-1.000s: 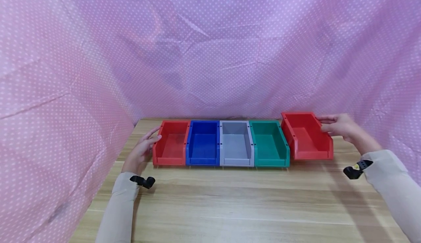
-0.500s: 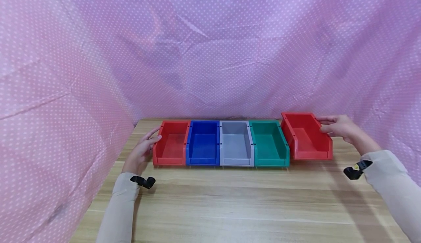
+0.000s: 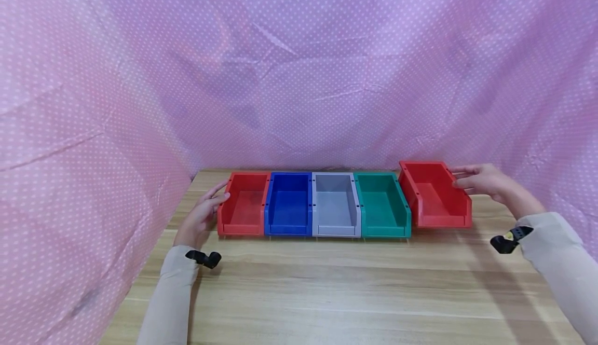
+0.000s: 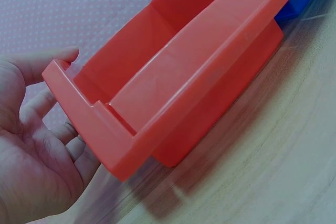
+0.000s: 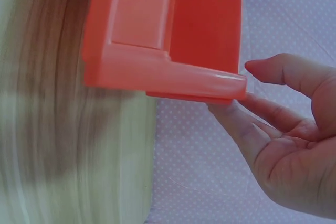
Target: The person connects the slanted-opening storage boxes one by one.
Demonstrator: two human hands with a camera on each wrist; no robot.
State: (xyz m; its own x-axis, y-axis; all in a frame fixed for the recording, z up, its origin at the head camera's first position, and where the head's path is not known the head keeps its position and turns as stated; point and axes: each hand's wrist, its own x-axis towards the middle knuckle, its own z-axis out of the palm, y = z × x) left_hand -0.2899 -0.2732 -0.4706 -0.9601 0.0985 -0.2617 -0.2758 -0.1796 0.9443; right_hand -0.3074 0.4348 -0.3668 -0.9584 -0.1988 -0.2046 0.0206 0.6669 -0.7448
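Observation:
In the head view, a joined row of plastic storage bins runs red (image 3: 245,205), blue (image 3: 289,205), grey (image 3: 335,205) and green (image 3: 382,205). My left hand (image 3: 203,214) holds the outer side of the left red bin; in the left wrist view its thumb lies at the rim, with the other fingers along the outer wall. At the right end, a second red bin (image 3: 434,199) stands against the green one, angled and with its rim higher in view. My right hand (image 3: 486,183) holds its outer side, thumb at the upper edge and fingers against the wall.
The bins are near the back edge of a wood-grain table (image 3: 317,288). Pink dotted cloth (image 3: 299,75) hangs close behind them and along both sides. A black wrist camera (image 3: 509,239) sticks out from the right sleeve, another (image 3: 203,258) from the left.
The right red bin has shifted very slightly left, toward the green bin, and my right thumb has slid a little along its edge. My left hand and the row stay nearly still.

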